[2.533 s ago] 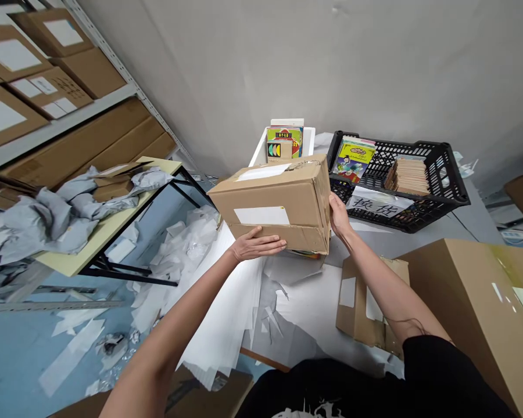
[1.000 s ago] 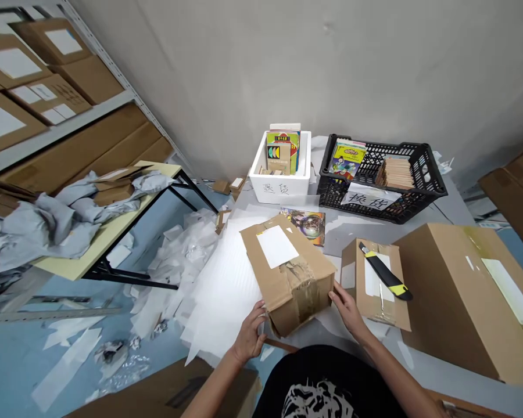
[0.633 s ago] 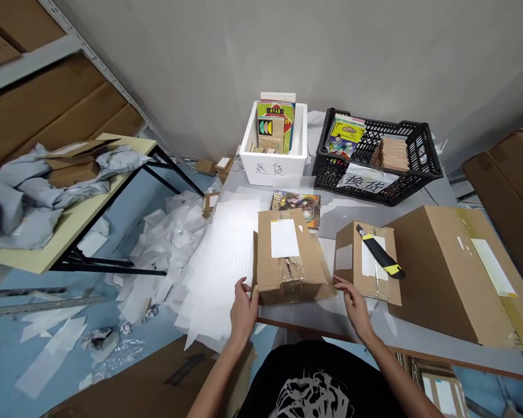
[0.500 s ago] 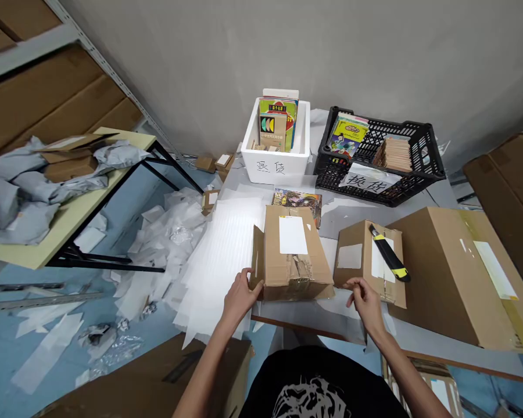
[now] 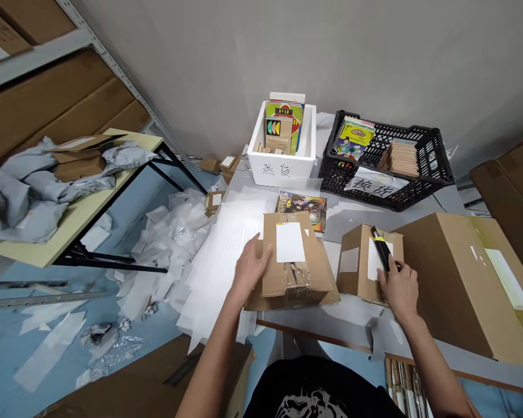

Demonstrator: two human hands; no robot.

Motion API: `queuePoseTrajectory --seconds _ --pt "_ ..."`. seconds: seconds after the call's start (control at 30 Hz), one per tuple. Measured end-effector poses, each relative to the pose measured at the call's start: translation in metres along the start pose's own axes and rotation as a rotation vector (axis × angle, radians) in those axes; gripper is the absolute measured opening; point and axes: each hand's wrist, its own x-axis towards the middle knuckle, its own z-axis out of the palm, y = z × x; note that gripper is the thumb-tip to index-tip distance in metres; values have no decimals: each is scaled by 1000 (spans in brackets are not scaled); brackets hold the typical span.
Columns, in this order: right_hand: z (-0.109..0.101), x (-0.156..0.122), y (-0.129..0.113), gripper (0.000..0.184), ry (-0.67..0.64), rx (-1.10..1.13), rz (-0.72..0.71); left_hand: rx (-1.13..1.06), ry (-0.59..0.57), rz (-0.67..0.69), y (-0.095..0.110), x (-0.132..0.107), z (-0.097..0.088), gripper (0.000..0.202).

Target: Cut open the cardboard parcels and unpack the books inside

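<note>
A brown cardboard box (image 5: 316, 264) with a white label and torn brown tape sits near the front edge of the table. My left hand (image 5: 249, 268) is at the box's left side, fingers apart, thumb by the box edge. To the right, a smaller cardboard box (image 5: 352, 255) stands with a black and yellow utility knife (image 5: 380, 245) over its top. My right hand (image 5: 400, 287) has its fingers closed round the knife's lower end. Whether the blade is out I cannot tell. Behind the first box lies a colourful book (image 5: 309, 208), partly covered.
White foam sheets (image 5: 220, 249) are stacked at the left. At the back stand a white foam bin (image 5: 281, 168) and a black crate (image 5: 386, 197), both holding books. A large carton (image 5: 444, 284) fills the right side. Grey parcels lie on a side table (image 5: 81, 229).
My right hand has moved up and right from beside the small box and taken hold of the utility knife. My left hand has shifted up along the box; its lower flaps now lie spread outward.
</note>
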Motion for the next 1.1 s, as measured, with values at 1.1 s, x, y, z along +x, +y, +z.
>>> queuePoseTrajectory --seconds 1.1 --pt "-65 -41 -214 76 -396 168 -250 220 -16 57 -1 -73 87 51"
